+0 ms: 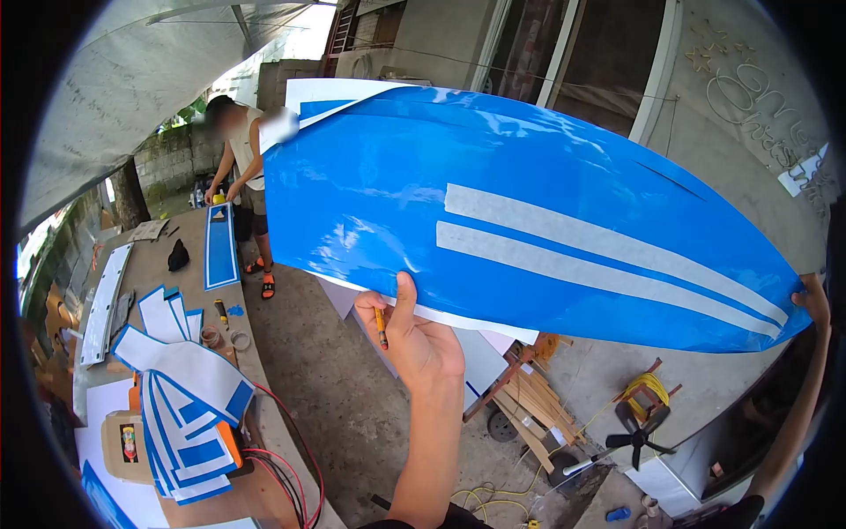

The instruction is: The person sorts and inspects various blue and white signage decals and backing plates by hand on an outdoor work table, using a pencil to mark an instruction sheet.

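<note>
A large blue glossy sheet (pixel 370 185) with a white backing is held up in front of me. It tapers to a point at the right, and two whitish strips (pixel 564 264) run along it. My left hand (pixel 419 344) pinches its lower edge, thumb on the blue face. A short orange pencil (pixel 381 328) is also tucked between the fingers of that hand. At the tapered end, my right hand (pixel 814 302) grips the sheet; its fingers are partly hidden. The backing curls over at the upper left corner.
On the left, a long table (pixel 256 353) carries blue-and-white cut pieces (pixel 189 370), jars and cables. A co-worker (pixel 242 150) bends over a blue panel (pixel 221 251) at its far end. Wood strips (pixel 533 397), a black fan (pixel 636 436) and yellow cable (pixel 648 388) are at lower right.
</note>
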The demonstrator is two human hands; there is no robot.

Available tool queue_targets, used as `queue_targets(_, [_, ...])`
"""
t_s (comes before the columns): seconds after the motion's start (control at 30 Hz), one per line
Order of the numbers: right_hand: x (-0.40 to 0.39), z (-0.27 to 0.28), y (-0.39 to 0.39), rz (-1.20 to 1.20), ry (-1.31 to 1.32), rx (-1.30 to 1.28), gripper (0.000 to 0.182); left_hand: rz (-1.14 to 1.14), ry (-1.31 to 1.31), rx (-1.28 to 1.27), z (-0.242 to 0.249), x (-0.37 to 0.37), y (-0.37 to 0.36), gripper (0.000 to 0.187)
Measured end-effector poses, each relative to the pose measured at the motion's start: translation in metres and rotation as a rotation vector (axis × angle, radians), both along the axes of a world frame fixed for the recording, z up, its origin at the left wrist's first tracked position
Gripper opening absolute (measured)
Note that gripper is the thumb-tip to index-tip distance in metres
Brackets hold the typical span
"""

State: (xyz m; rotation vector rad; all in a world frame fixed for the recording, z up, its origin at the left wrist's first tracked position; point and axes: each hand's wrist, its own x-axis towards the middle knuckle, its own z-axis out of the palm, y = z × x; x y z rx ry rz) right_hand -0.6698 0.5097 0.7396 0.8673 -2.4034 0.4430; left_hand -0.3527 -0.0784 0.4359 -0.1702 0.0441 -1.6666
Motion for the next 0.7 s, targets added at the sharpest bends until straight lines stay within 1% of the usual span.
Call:
queue_targets(0.07, [-0.001, -0.004, 0.006, -0.093, -0.015, -0.004, 0.036, 0.014, -0.009, -0.003, -0.004, 0.002, -0.001, 0.031])
queue_targets(0.2, [-0.002, -0.004, 0.008, -0.035, -0.017, 0.084, 0.037, 0.026, -0.016, -0.003, -0.007, 0.006, -0.002, 0.03])
queue_targets(0.33, [0.028, -0.01, -0.032, -0.005, -0.12, 0.107, 0.038, 0.05, -0.038, 0.0, -0.012, 0.008, -0.004, 0.03])
queue_targets(0.47, [0.058, -0.009, -0.064, -0.029, -0.244, 0.149, 0.043, 0.06, -0.052, -0.024, -0.022, 0.008, -0.014, 0.03])
queue_targets(0.57, [0.064, -0.011, -0.073, -0.016, -0.267, 0.18, 0.04, 0.057, -0.081, -0.032, -0.027, 0.011, -0.023, 0.028])
queue_targets(0.7, [0.076, -0.014, -0.091, 0.004, -0.29, 0.179, 0.037, 0.087, -0.109, -0.069, -0.048, 0.014, -0.042, 0.024])
